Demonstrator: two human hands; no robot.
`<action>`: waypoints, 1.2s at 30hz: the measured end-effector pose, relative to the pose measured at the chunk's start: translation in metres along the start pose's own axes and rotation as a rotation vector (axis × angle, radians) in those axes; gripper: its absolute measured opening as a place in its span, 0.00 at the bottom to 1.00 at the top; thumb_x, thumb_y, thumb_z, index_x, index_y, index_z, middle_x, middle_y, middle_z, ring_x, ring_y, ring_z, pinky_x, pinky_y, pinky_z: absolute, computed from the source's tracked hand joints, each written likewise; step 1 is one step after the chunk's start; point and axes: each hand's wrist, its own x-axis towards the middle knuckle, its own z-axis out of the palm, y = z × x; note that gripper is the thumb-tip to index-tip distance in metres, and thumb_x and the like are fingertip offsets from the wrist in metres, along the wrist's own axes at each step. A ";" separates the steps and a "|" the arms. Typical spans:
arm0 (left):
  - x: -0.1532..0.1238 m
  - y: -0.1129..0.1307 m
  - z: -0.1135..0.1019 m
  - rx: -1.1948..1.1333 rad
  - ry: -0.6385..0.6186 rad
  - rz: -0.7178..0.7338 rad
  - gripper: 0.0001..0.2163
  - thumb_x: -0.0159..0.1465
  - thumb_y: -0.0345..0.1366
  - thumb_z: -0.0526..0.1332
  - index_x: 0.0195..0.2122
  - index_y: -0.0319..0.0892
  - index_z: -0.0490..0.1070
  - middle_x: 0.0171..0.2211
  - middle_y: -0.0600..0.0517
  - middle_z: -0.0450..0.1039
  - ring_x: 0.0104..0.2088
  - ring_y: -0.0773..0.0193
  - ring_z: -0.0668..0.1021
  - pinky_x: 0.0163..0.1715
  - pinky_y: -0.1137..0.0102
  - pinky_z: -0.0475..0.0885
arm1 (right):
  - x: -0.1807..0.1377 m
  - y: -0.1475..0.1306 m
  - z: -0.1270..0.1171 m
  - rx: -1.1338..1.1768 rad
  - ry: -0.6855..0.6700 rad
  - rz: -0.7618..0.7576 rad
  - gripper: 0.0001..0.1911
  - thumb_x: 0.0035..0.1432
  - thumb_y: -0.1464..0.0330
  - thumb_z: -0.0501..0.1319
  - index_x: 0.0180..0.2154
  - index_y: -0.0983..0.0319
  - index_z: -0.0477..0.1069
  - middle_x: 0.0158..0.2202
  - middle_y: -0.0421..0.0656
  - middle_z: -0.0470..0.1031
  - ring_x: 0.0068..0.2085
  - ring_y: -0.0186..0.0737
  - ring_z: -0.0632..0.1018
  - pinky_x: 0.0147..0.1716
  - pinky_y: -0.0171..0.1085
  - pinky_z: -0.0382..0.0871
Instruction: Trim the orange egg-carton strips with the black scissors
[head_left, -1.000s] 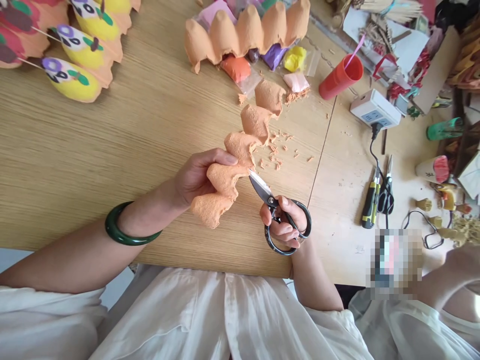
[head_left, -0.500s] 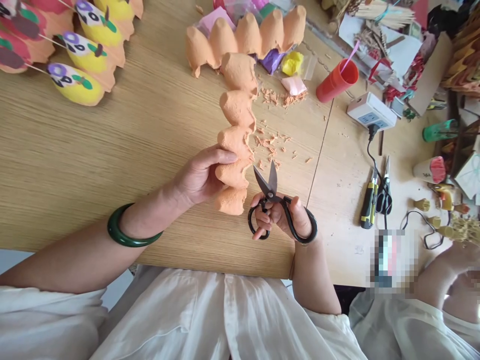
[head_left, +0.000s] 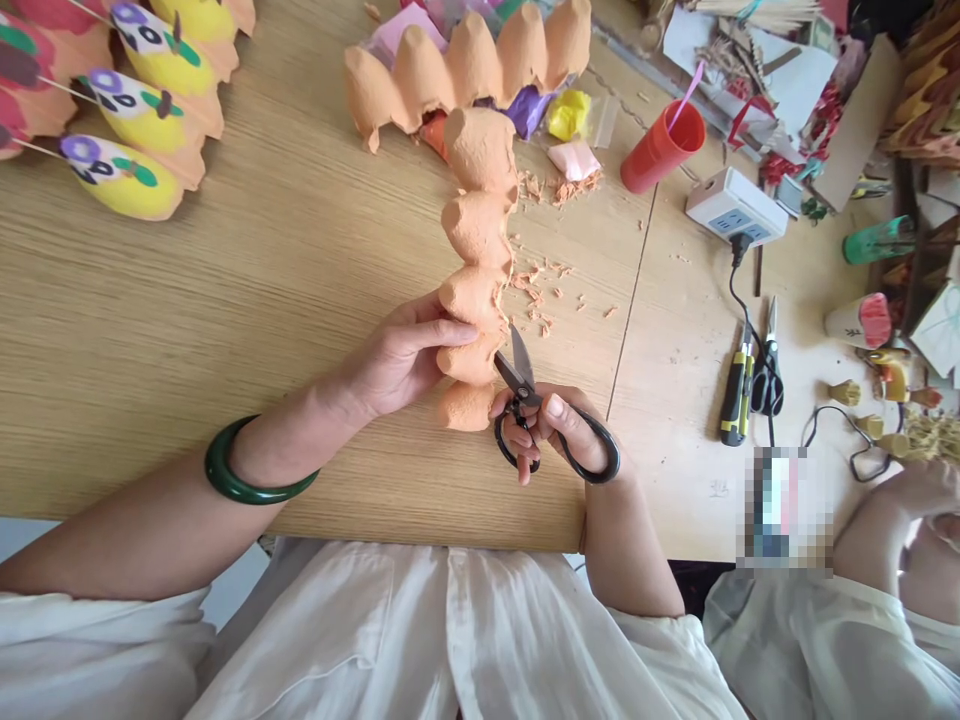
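Left fingers point(head_left: 444, 333) gripping bumpy pulp strip point(head_left: 476, 232), right fingers point(head_left: 570, 422) holding scissors point(head_left: 523, 394) — metal blades point(head_left: 523, 358)

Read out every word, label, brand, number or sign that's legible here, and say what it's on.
No text can be read with certainty.
White and red cup: dark marking, too small to read.
Tabletop: faint marks beside the pixelated patch, too faint to read.
White socket block: nothing legible.
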 end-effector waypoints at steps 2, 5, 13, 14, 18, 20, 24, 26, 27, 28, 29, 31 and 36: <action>0.000 0.000 -0.001 -0.024 0.005 -0.019 0.11 0.57 0.28 0.70 0.42 0.36 0.77 0.36 0.53 0.82 0.38 0.66 0.81 0.42 0.72 0.76 | -0.001 0.000 0.000 -0.023 0.051 0.025 0.25 0.70 0.49 0.59 0.47 0.66 0.74 0.29 0.38 0.64 0.25 0.31 0.69 0.22 0.36 0.80; 0.000 -0.001 -0.003 -0.045 0.030 -0.019 0.14 0.56 0.27 0.71 0.44 0.37 0.77 0.38 0.54 0.82 0.41 0.66 0.81 0.45 0.71 0.76 | -0.001 -0.001 0.001 -0.040 0.107 0.035 0.25 0.70 0.48 0.59 0.45 0.65 0.73 0.27 0.37 0.64 0.24 0.31 0.69 0.20 0.35 0.79; 0.001 -0.003 -0.005 -0.001 0.056 -0.049 0.14 0.59 0.26 0.71 0.46 0.40 0.80 0.42 0.54 0.84 0.46 0.64 0.81 0.50 0.70 0.76 | 0.001 -0.003 0.005 -0.100 0.153 -0.030 0.23 0.69 0.48 0.61 0.37 0.63 0.69 0.27 0.37 0.63 0.24 0.30 0.68 0.19 0.32 0.74; 0.002 -0.003 -0.005 -0.006 0.045 -0.050 0.13 0.59 0.27 0.70 0.46 0.40 0.81 0.42 0.55 0.84 0.46 0.64 0.81 0.50 0.70 0.76 | 0.001 -0.003 0.005 -0.115 0.160 -0.036 0.23 0.69 0.48 0.61 0.36 0.63 0.69 0.27 0.37 0.63 0.24 0.30 0.68 0.19 0.32 0.73; 0.004 -0.004 -0.003 0.033 0.017 -0.017 0.12 0.59 0.29 0.71 0.45 0.43 0.83 0.42 0.56 0.84 0.43 0.65 0.82 0.46 0.72 0.77 | 0.000 -0.005 0.005 -0.170 0.153 -0.063 0.23 0.69 0.49 0.60 0.36 0.64 0.70 0.27 0.38 0.63 0.25 0.31 0.68 0.19 0.32 0.72; 0.003 -0.006 -0.002 0.086 0.026 0.017 0.09 0.59 0.34 0.73 0.41 0.42 0.83 0.39 0.54 0.83 0.39 0.65 0.81 0.42 0.72 0.77 | -0.002 -0.007 0.005 -0.186 0.133 -0.066 0.22 0.69 0.50 0.61 0.39 0.64 0.72 0.28 0.38 0.63 0.26 0.31 0.68 0.20 0.33 0.72; 0.002 -0.008 -0.001 0.092 0.075 0.044 0.12 0.62 0.42 0.73 0.44 0.42 0.82 0.34 0.54 0.79 0.33 0.68 0.78 0.37 0.73 0.75 | -0.002 -0.007 0.007 -0.195 0.151 -0.058 0.23 0.69 0.50 0.61 0.44 0.65 0.73 0.27 0.37 0.62 0.26 0.33 0.68 0.20 0.34 0.72; 0.002 -0.009 -0.002 0.088 0.089 0.027 0.11 0.63 0.43 0.72 0.41 0.42 0.82 0.35 0.54 0.79 0.31 0.68 0.77 0.35 0.72 0.74 | 0.000 -0.004 0.007 -0.202 0.219 -0.087 0.23 0.69 0.50 0.61 0.44 0.64 0.73 0.27 0.37 0.62 0.25 0.33 0.67 0.20 0.33 0.71; 0.002 -0.010 -0.002 0.091 0.083 0.017 0.11 0.63 0.44 0.71 0.39 0.41 0.81 0.36 0.53 0.79 0.31 0.67 0.77 0.34 0.71 0.75 | 0.001 -0.002 0.007 -0.208 0.268 -0.115 0.22 0.69 0.50 0.61 0.45 0.64 0.74 0.26 0.36 0.63 0.25 0.33 0.67 0.20 0.33 0.70; 0.002 -0.010 -0.002 0.092 0.070 0.006 0.12 0.62 0.45 0.72 0.37 0.41 0.81 0.36 0.52 0.79 0.31 0.66 0.78 0.33 0.70 0.75 | 0.002 0.000 0.006 -0.218 0.320 -0.150 0.21 0.69 0.51 0.62 0.46 0.64 0.74 0.26 0.36 0.63 0.25 0.32 0.67 0.20 0.33 0.70; 0.002 -0.011 -0.002 0.089 0.054 -0.005 0.13 0.61 0.46 0.73 0.36 0.41 0.80 0.37 0.51 0.79 0.31 0.66 0.78 0.33 0.70 0.76 | 0.003 0.003 0.007 -0.235 0.369 -0.186 0.20 0.69 0.52 0.62 0.47 0.63 0.73 0.26 0.36 0.63 0.25 0.32 0.68 0.20 0.33 0.69; 0.002 -0.013 -0.001 0.076 0.028 -0.024 0.17 0.58 0.48 0.76 0.37 0.40 0.80 0.36 0.51 0.79 0.30 0.65 0.80 0.33 0.70 0.77 | 0.005 0.006 0.007 -0.294 0.452 -0.243 0.18 0.69 0.55 0.63 0.50 0.62 0.73 0.27 0.35 0.64 0.25 0.31 0.68 0.21 0.32 0.67; -0.002 -0.016 0.003 0.161 0.022 0.035 0.19 0.60 0.51 0.73 0.41 0.39 0.79 0.31 0.50 0.80 0.31 0.61 0.82 0.36 0.68 0.79 | 0.006 -0.001 0.014 -0.489 0.483 -0.232 0.13 0.66 0.62 0.64 0.49 0.61 0.74 0.30 0.36 0.70 0.26 0.29 0.68 0.27 0.32 0.65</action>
